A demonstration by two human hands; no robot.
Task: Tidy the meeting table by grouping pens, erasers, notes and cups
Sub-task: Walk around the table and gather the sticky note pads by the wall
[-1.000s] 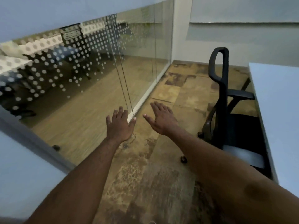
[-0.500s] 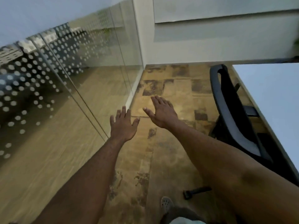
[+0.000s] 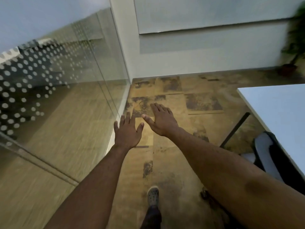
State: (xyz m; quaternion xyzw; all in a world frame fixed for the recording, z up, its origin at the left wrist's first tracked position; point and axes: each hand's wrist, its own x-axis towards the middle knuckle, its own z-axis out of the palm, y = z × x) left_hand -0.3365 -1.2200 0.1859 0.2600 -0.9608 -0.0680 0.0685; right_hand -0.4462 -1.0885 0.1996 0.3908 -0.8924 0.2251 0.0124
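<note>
- Left hand (image 3: 127, 131) and right hand (image 3: 162, 119): both spread flat, empty, side by side above the floor (image 3: 175, 162).
- Table (image 3: 279, 109): right of the hands.
- Glass wall (image 3: 62, 96): left of them.

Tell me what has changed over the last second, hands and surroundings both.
The view swung right and tipped down: the glass wall slid left, the chair dropped to the lower right, and the table corner, a potted plant and a shoe came into view. Left hand and right hand stayed open, outstretched, holding nothing.
</note>
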